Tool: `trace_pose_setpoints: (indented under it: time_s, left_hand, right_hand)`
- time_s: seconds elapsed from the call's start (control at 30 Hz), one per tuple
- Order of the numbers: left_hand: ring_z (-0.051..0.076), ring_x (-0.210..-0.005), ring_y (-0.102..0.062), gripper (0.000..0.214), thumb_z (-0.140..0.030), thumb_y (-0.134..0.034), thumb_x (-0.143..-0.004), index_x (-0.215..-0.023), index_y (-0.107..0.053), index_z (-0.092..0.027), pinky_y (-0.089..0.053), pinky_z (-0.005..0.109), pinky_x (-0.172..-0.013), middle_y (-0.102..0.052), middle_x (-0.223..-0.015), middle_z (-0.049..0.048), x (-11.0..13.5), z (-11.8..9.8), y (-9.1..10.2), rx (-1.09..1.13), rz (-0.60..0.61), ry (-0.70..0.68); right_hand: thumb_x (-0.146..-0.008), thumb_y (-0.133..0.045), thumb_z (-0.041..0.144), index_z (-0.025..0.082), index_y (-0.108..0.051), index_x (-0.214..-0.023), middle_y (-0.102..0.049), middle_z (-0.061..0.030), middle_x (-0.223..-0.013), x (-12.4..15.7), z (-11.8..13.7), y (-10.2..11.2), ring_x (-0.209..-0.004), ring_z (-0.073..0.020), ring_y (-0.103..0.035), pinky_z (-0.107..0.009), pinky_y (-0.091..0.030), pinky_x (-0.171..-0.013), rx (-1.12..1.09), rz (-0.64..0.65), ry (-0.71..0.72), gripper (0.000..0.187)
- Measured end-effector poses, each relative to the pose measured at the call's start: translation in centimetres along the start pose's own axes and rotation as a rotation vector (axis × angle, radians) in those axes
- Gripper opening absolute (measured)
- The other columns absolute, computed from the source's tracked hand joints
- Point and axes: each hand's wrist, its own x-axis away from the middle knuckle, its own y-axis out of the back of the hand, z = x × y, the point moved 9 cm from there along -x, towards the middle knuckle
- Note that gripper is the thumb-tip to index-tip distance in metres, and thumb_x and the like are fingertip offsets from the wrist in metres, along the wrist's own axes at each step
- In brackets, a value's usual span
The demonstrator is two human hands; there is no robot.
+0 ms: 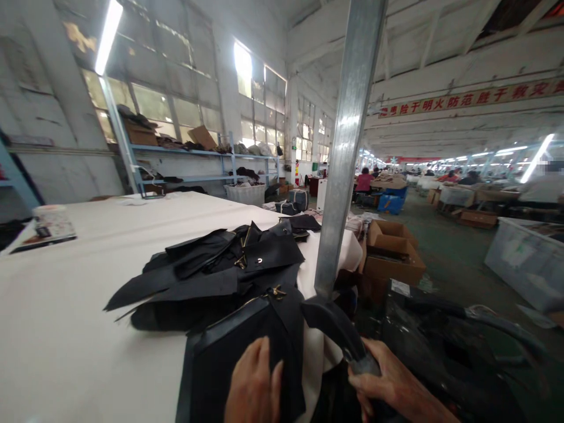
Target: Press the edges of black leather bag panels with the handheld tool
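Observation:
My left hand (254, 385) lies flat with fingers stretched on a black leather panel (229, 358) at the near edge of the white table (66, 329). My right hand (390, 385) is closed around a dark curved strap piece (337, 332) that rises toward the metal post. Behind the panel lies a heap of black leather pieces with brass fittings (211, 276).
A vertical metal post (346, 147) stands at the table's right edge. Cardboard boxes (392, 252) sit on the floor beyond it, a translucent bin (524, 258) at far right. A dark bag or bin (440, 352) lies below right. Shelving (194, 158) lines the left wall. People work far back.

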Motion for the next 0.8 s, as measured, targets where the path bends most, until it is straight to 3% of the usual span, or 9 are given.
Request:
trace_pose_setpoints:
  time_s: [0.13,0.2,0.3,0.37,0.43,0.5,0.57,0.67,0.8]
  left_hand:
    - [0.038,-0.121,-0.050,0.050,-0.031,-0.044,-0.085,-0.119,-0.056,0.003,-0.040,0.053,-0.102,-0.054,-0.128,0.0289,-1.3,-5.0,-4.7,-0.118,0.041,0.024]
    - [0.040,-0.125,-0.044,0.048,-0.020,-0.043,-0.083,-0.121,-0.053,0.007,-0.035,0.057,-0.104,-0.049,-0.132,0.0320,-2.0,-6.3,-6.4,-0.165,0.078,0.033]
    - [0.036,-0.132,-0.036,0.054,0.000,-0.030,-0.080,-0.131,-0.042,0.006,-0.036,0.051,-0.105,-0.039,-0.141,0.0288,-2.5,-6.7,-7.9,-0.178,0.080,0.049]
    - [0.036,-0.132,-0.036,0.054,-0.001,-0.026,-0.082,-0.134,-0.037,0.007,-0.040,0.048,-0.102,-0.035,-0.143,0.0294,-2.8,-6.2,-8.2,-0.131,0.061,0.096]
    - [0.039,-0.128,-0.039,0.052,-0.014,-0.030,-0.087,-0.133,-0.037,0.010,-0.042,0.050,-0.098,-0.035,-0.142,0.0322,-3.4,-5.4,-7.8,-0.057,0.023,0.166]
    - [0.040,-0.121,-0.044,0.056,-0.027,-0.035,-0.089,-0.131,-0.038,0.010,-0.043,0.050,-0.093,-0.040,-0.136,0.0331,-4.1,-4.4,-7.1,0.028,-0.022,0.246]
    - [0.037,-0.112,-0.051,0.055,-0.028,-0.034,-0.089,-0.131,-0.040,0.007,-0.045,0.047,-0.089,-0.050,-0.124,0.0302,-4.8,-3.1,-6.4,0.138,-0.050,0.334]
    - [0.029,-0.090,-0.059,0.051,-0.025,-0.034,-0.088,-0.130,-0.045,0.000,-0.046,0.039,-0.077,-0.061,-0.093,0.0176,-5.6,-0.7,-6.6,0.416,-0.038,0.451]
    - [0.015,-0.060,-0.052,0.060,-0.031,-0.053,-0.080,-0.132,-0.044,-0.001,-0.040,0.027,-0.057,-0.049,-0.063,-0.0026,-5.2,2.1,-8.4,0.933,-0.012,0.578]
  right_hand:
    - [-0.075,-0.062,0.027,0.016,-0.050,-0.087,-0.055,0.0042,-0.066,-0.3,0.4,-0.1,-0.047,-0.0105,-0.055,-0.026,-0.049,-0.051,0.032,-0.019,-0.015,0.020]
    - [-0.074,-0.063,0.029,0.016,-0.051,-0.087,-0.055,0.0035,-0.069,-0.5,0.8,0.1,-0.049,-0.0112,-0.057,-0.025,-0.048,-0.052,0.096,-0.041,-0.008,0.022]
    - [-0.074,-0.062,0.034,0.016,-0.052,-0.089,-0.054,0.0036,-0.069,-0.7,1.1,0.0,-0.049,-0.0119,-0.056,-0.025,-0.046,-0.051,0.180,-0.024,-0.015,0.026]
    - [-0.074,-0.062,0.035,0.016,-0.052,-0.091,-0.054,0.0035,-0.068,-0.8,1.1,0.1,-0.049,-0.0123,-0.056,-0.025,-0.046,-0.052,0.197,-0.032,-0.026,0.027]
    - [-0.074,-0.062,0.035,0.016,-0.054,-0.094,-0.056,0.0025,-0.070,-0.8,0.8,0.6,-0.051,-0.0133,-0.057,-0.027,-0.047,-0.055,0.205,-0.084,-0.052,0.029]
    - [-0.074,-0.063,0.035,0.016,-0.056,-0.098,-0.057,0.0020,-0.069,-0.8,0.4,1.0,-0.053,-0.0144,-0.058,-0.028,-0.048,-0.057,0.208,-0.132,-0.084,0.032]
    - [-0.073,-0.064,0.035,0.016,-0.056,-0.101,-0.058,0.0018,-0.069,-0.9,0.5,1.2,-0.054,-0.0147,-0.059,-0.028,-0.048,-0.057,0.208,-0.145,-0.100,0.035]
    - [-0.073,-0.064,0.034,0.016,-0.057,-0.098,-0.060,0.0014,-0.073,-1.4,1.2,0.6,-0.055,-0.0133,-0.059,-0.026,-0.047,-0.057,0.196,-0.085,-0.099,0.032]
    - [-0.070,-0.064,0.032,0.016,-0.056,-0.093,-0.058,0.0025,-0.072,-2.2,1.1,0.3,-0.051,-0.0115,-0.057,-0.026,-0.047,-0.054,0.115,-0.040,-0.109,0.029]
